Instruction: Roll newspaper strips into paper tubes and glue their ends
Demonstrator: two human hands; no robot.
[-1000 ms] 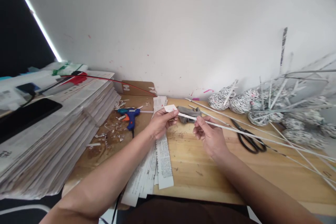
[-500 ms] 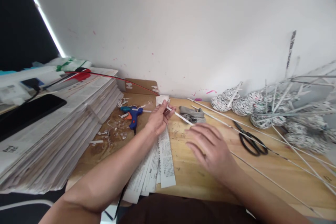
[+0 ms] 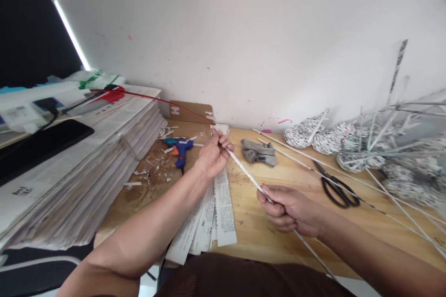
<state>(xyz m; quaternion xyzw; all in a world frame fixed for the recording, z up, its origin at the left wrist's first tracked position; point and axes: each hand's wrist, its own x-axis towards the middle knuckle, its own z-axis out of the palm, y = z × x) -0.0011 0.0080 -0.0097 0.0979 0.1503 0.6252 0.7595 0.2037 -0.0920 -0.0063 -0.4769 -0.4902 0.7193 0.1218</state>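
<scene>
Above the bench (image 3: pixel 249 227) slants a thin white rod (image 3: pixel 245 171), running from the left hand down through the right hand and on toward the near edge; it looks like tightly rolled paper, so it should be very light, springy along its length, dry enough not to slip, yet easily kinked or crushed by a hard squeeze; the best hold is probably a soft pinch near the upper end, with a loose wrap lower down to keep the shaft straight. The left hand (image 3: pixel 214 158) pinches the rod at its upper part, the very tip lost behind the fingers; the right hand (image 3: pixel 291 209) is curled round the shaft, thumb on top.

Half a second ago the right hand was spread and blurred, its fingers loose; now it has closed on the rod, lower and nearer the body; a second ago both hands pinched close together and the rod ran out to the right, flatter than now.

Just under the left forearm lie printed strips (image 3: pixel 226 213); beyond the rod sits a grey cloth (image 3: pixel 259 152); to the left is a blue glue gun (image 3: pixel 181 151), to the right black scissors (image 3: pixel 336 189); these rest as they did, only the view having shifted.
</scene>
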